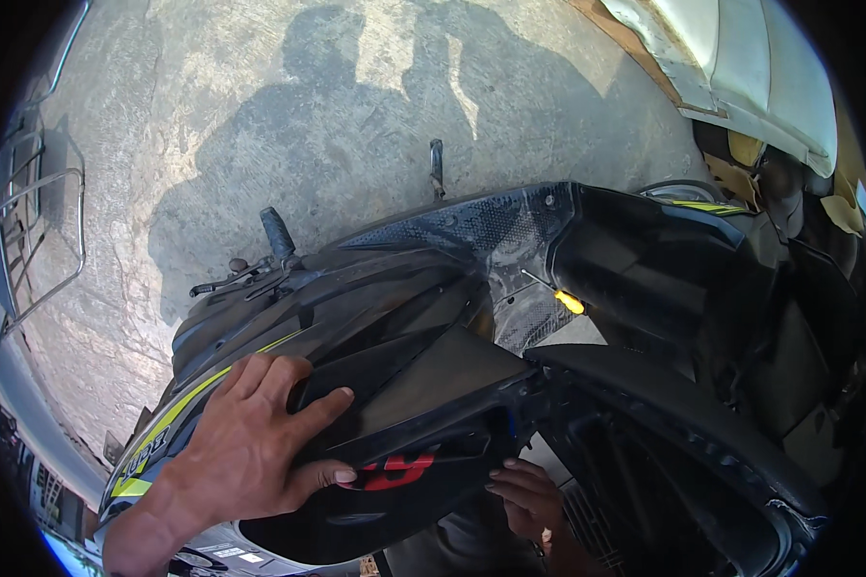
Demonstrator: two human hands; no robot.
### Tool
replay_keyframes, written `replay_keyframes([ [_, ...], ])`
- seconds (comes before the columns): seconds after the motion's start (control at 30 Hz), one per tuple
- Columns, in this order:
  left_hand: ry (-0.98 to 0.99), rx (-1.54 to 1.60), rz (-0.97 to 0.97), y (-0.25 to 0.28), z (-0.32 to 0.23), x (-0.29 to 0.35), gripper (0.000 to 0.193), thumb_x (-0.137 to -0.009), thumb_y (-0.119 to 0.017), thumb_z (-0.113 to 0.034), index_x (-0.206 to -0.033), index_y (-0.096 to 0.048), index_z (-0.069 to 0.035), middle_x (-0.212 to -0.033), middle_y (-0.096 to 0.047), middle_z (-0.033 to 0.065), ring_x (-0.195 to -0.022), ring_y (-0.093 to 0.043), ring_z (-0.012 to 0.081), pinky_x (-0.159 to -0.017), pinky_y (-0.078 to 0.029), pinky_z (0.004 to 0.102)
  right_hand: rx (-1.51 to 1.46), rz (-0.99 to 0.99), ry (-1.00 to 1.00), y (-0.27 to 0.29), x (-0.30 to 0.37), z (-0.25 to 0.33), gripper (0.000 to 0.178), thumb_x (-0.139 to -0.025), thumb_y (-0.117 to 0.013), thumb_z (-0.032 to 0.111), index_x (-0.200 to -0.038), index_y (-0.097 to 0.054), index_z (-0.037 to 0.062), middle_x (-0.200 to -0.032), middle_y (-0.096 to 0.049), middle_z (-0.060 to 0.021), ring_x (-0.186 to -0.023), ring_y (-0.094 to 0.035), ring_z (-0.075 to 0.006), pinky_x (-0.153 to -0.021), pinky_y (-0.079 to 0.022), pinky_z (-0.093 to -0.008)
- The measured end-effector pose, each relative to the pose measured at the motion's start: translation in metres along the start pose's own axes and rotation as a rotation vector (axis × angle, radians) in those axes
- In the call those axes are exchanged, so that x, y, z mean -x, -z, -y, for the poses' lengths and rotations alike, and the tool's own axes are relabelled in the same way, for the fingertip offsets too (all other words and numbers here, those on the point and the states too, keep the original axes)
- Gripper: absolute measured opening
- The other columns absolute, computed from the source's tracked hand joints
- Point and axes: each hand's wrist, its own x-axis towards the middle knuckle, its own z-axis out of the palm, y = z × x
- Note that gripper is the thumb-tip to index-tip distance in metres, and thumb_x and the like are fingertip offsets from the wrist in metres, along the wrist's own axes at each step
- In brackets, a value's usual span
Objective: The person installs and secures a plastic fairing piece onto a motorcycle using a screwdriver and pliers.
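My left hand [260, 438] lies on the black body panel [394, 510] of a motor scooter, its thumb and index finger spread and the other fingers bent; it grips nothing visible. The panel carries a red marking [394, 468], and a yellow-green stripe runs along the bodywork beside the hand. My right hand [529, 500] is by the panel's right end, beside a gap in the bodywork. Its fingers point left, with the thumb hidden and nothing visible in them. A yellow-handled screwdriver [570, 302] lies on the scooter's footboard [522, 313].
A rubber grip with a lever [277, 233] sticks out from the scooter's far left side. A smaller black peg [437, 168] juts out farther right. A metal-framed rack [48, 226] stands at the left, and a white panel [741, 67] at the far right. Shadows fall on the concrete floor [212, 96].
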Motion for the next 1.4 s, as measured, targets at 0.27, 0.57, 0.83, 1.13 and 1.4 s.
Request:
replay_keyframes([
  [0.27, -0.023, 0.019, 0.343, -0.079, 0.048, -0.262, 0.066, -0.108, -0.035, -0.059, -0.160, -0.041, -0.019, -0.171, -0.025, 0.0154, -0.159, -0.019, 0.0398, -0.126, -0.019, 0.0639, -1.196, -0.224, -0.688, -0.048, 0.047, -0.092, 0.028, -0.094, -0.061, 0.017, -0.111, -0.071, -0.0023, -0.115, -0.071, -0.0212, -0.112, -0.069, -0.0289, -0.098, -0.054, -0.0408],
  [0.57, -0.024, -0.086, 0.495, -0.104, 0.041, -0.293, 0.056, -0.108, -0.033, -0.056, -0.158, -0.046, -0.035, -0.172, -0.024, 0.0125, -0.160, -0.014, 0.0385, -0.119, -0.011, 0.0775, -0.388, -0.642, -0.260, -0.037, -0.206, -0.205, 0.032, -0.106, -0.059, 0.029, -0.124, -0.069, 0.0040, -0.121, -0.071, -0.0115, -0.110, -0.068, -0.0233, -0.099, -0.050, -0.0359],
  [0.83, 0.003, -0.063, 0.484, -0.102, 0.042, -0.290, 0.056, -0.106, -0.038, -0.056, -0.157, -0.048, -0.034, -0.171, -0.027, 0.0150, -0.160, -0.016, 0.0397, -0.118, -0.014, 0.0772, -0.440, -0.679, -0.119, -0.058, -0.252, -0.195, 0.026, -0.105, -0.057, 0.016, -0.098, -0.073, -0.0034, -0.099, -0.073, -0.0145, -0.097, -0.071, -0.0229, -0.090, -0.052, -0.0334],
  [1.13, 0.000, -0.051, 0.497, -0.101, 0.042, -0.289, 0.056, -0.106, -0.038, -0.057, -0.157, -0.048, -0.035, -0.171, -0.026, 0.0151, -0.160, -0.015, 0.0394, -0.118, -0.013, 0.0779, -0.385, -0.630, -0.051, -0.050, -0.260, -0.194, 0.032, -0.105, -0.055, 0.017, -0.083, -0.066, -0.0033, -0.082, -0.064, -0.0103, -0.080, -0.062, -0.0208, -0.076, -0.047, -0.0331],
  [1.4, -0.009, -0.080, 0.527, -0.103, 0.042, -0.295, 0.056, -0.105, -0.039, -0.058, -0.156, -0.048, -0.039, -0.171, -0.027, 0.0139, -0.159, -0.017, 0.0424, -0.116, -0.016, 0.0811, -0.394, -0.561, -0.080, -0.044, -0.271, -0.196, 0.036, -0.103, -0.055, 0.020, -0.076, -0.060, -0.0036, -0.074, -0.058, -0.0106, -0.072, -0.056, -0.0201, -0.070, -0.043, -0.0339],
])
